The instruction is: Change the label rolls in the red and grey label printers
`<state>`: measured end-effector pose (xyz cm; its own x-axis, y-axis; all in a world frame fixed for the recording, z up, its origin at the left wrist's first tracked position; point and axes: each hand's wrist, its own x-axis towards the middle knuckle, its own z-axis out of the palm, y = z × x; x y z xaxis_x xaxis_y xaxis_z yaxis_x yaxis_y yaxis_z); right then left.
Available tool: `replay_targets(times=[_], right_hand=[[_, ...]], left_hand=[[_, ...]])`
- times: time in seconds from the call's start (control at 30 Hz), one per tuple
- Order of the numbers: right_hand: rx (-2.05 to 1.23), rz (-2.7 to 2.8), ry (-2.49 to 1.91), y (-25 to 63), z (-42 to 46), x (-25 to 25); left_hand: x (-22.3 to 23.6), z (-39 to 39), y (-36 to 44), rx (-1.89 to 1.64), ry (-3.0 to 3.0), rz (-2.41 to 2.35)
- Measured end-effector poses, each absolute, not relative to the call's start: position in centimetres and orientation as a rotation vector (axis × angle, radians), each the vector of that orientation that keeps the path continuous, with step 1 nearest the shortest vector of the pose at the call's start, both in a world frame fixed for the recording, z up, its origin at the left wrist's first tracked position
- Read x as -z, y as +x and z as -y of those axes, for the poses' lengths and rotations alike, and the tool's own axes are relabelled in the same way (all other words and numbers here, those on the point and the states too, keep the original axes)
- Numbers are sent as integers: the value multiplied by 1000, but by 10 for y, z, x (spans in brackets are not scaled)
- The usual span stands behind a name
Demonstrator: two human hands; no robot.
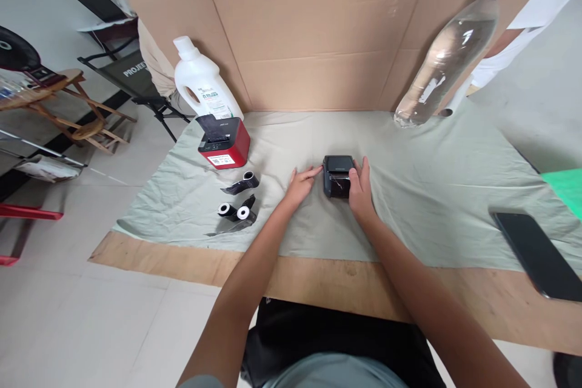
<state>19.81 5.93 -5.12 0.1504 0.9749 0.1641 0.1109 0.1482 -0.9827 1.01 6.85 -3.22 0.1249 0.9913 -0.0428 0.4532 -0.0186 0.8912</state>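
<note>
A small black receipt printer (pixel 339 170) rests on the cloth in front of me, with a glossy dark strip across its front. My right hand (pixel 361 188) grips its right side, thumb over the top edge and fingers along the far side. From the other side, my left hand (pixel 301 185) reaches over with the index finger stretched out, its tip at the printer's left edge. Left of that hand lie a roll of black paper (pixel 248 180) and two more rolls (pixel 236 213), their ends partly unwound. Behind them stands a red printer (pixel 226 148) with black paper sticking out of its top.
A white jug (pixel 204 85) and a large clear bottle (pixel 448 63) lean near the cardboard wall (pixel 313 30). A phone (pixel 539 251) lies at the right edge of the table. Green material (pixel 566 188) shows at far right. People are partly visible behind the cardboard.
</note>
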Motion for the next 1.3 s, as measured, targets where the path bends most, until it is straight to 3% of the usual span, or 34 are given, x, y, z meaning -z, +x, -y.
replay_targets(times=[0.57,1.03,1.1,1.3], right_hand=[[-904,1123,-1294,198,-64,46],[-931,1063,-1281,204,-70,48],[-932,1052,-1279,204,-70,48],[-898,1054,-1298,204,-71,46]], left_hand=[[41,-79,14,-1096,1525,-1007],[-10,-104,29,-976,1870,-1536],[-23,-101,39,-876,2099,-1575],[-51,-123,71,-115,2502,-1508]])
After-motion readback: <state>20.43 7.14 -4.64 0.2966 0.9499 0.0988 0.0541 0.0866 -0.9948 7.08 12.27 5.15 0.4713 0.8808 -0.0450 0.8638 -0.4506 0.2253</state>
